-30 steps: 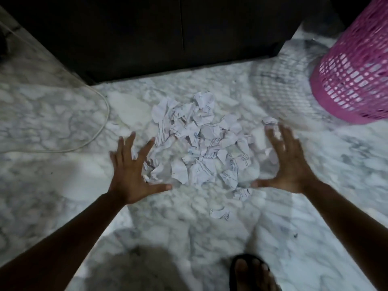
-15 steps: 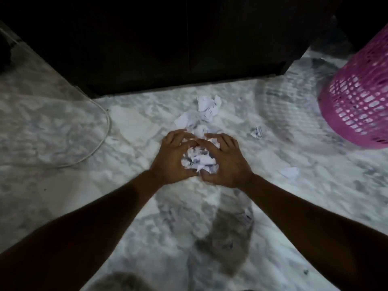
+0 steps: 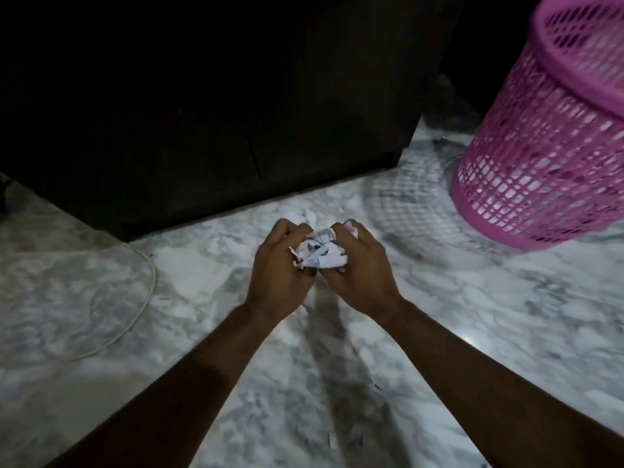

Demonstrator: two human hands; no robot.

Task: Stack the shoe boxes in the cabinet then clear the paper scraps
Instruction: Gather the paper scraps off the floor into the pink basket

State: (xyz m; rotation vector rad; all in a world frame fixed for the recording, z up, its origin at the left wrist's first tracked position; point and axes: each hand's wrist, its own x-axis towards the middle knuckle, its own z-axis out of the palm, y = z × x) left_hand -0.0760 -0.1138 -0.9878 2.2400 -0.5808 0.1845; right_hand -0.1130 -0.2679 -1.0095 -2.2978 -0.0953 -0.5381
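Observation:
A wad of white paper scraps (image 3: pixel 319 253) with dark writing is pressed between my two hands, held above the marble floor. My left hand (image 3: pixel 278 265) cups it from the left and my right hand (image 3: pixel 359 270) from the right, fingers curled around the paper. A few scraps (image 3: pixel 302 217) stick out just beyond my left fingers. The dark cabinet (image 3: pixel 209 106) stands shut directly behind my hands. No shoe boxes are visible.
A pink mesh basket (image 3: pixel 553 136) stands at the right, close to the cabinet's corner. A thin white cable (image 3: pixel 145 298) curves across the marble floor (image 3: pixel 489 332) at the left. A tiny scrap (image 3: pixel 332 442) lies near the bottom edge.
My open hands swept in from either side of the spread pile, gathered the scraps into a wad and lifted it off the floor. The view has shifted closer to the basket.

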